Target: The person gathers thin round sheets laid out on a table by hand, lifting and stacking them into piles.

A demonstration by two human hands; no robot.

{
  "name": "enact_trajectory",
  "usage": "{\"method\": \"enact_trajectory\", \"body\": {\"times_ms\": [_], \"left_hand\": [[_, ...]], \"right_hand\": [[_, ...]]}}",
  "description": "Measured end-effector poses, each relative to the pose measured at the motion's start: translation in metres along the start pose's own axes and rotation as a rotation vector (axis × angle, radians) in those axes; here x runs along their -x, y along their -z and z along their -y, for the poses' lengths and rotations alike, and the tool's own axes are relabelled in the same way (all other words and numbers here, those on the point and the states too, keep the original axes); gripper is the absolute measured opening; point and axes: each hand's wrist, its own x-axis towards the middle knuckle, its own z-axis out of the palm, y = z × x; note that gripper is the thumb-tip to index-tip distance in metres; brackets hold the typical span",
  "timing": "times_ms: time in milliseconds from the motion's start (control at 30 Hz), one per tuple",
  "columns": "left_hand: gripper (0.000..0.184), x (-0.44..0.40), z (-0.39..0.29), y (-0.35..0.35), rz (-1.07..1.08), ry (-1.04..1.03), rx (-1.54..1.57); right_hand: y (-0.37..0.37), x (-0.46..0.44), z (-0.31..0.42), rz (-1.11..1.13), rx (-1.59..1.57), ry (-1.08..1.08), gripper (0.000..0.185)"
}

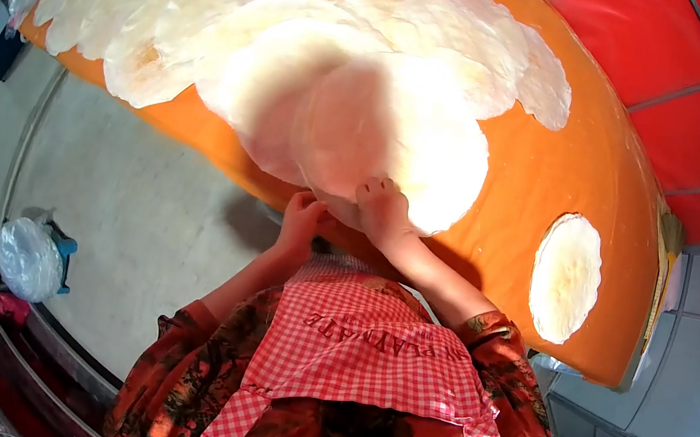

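Thin, round, pale flatbreads [247, 4] lie overlapped across an orange-covered table [517, 201]. The nearest flatbread [436, 145] lies at the table's front edge, partly in the shadow cast over it. My right hand [384, 212] has its fingers curled down on the near rim of this flatbread. Just to the left and a little lower, my left hand [303, 218] pinches at the same near rim, fingertips close together. Some fingertips of both hands are hidden or in shade, so how firmly each one grips is hard to see.
A single flatbread [566, 277] lies apart at the table's right end. Red panels [650, 56] border the far right side. On the floor [124, 226] to the left stands a clear plastic bag [31, 259] by a blue object. A red checked apron [364, 352] covers my front.
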Motion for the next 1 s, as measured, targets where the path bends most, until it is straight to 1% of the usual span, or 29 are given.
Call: {"method": "enact_trajectory", "body": {"times_ms": [167,333,367,467,533,567,600,667,733,767,800,867,900,967,1000], "left_hand": [[0.023,0.006,-0.013,-0.009,0.118,0.031,0.112],[0.018,-0.003,-0.009,-0.011,0.134,0.002,0.114],[0.017,-0.006,-0.008,-0.010,0.131,-0.004,0.098],[0.020,-0.006,-0.011,-0.008,0.089,0.078,0.043],[0.019,-0.009,-0.008,0.001,0.141,-0.032,-0.162],[0.018,-0.006,-0.011,-0.002,0.179,-0.111,-0.249],[0.018,-0.003,-0.015,-0.006,0.210,-0.193,-0.334],[0.018,0.019,-0.040,-0.019,0.283,-0.385,-0.483],[0.022,0.012,-0.038,-0.020,0.319,-0.134,-0.096],[0.023,0.010,-0.039,-0.025,0.308,-0.058,-0.015],[0.023,0.008,-0.041,-0.030,0.296,0.019,0.065],[0.024,0.003,-0.042,-0.033,0.339,0.006,0.155],[0.024,-0.001,-0.041,-0.033,0.358,-0.001,0.201],[0.027,-0.025,-0.015,-0.014,0.474,-0.087,0.128],[0.029,-0.032,-0.014,-0.017,0.500,-0.153,0.007]], "right_hand": [[0.007,-0.007,0.010,-0.019,-0.074,0.009,0.012],[0.017,-0.018,0.025,-0.065,-0.106,0.028,0.013],[0.017,-0.020,0.027,-0.020,-0.121,0.023,0.015],[0.016,-0.021,0.032,0.089,-0.169,-0.014,0.024],[0.017,-0.014,0.033,0.104,-0.181,-0.063,0.033],[0.025,-0.012,0.032,0.079,-0.265,-0.058,0.043],[0.034,-0.008,0.031,0.087,-0.284,-0.064,0.043],[0.036,-0.005,0.030,0.097,-0.132,-0.070,0.039],[0.025,-0.009,0.024,0.095,-0.123,-0.056,0.032],[0.021,-0.011,0.019,0.093,-0.117,-0.047,0.029],[0.018,-0.013,0.013,0.057,-0.452,-0.197,0.024],[0.044,-0.026,0.002,-0.028,-1.129,-0.495,0.015],[0.064,-0.036,-0.008,0.133,-0.882,-0.365,0.013],[0.116,-0.054,-0.034,0.434,-0.375,-0.101,0.009],[0.137,-0.050,-0.041,0.395,-0.438,-0.095,0.011]]}}
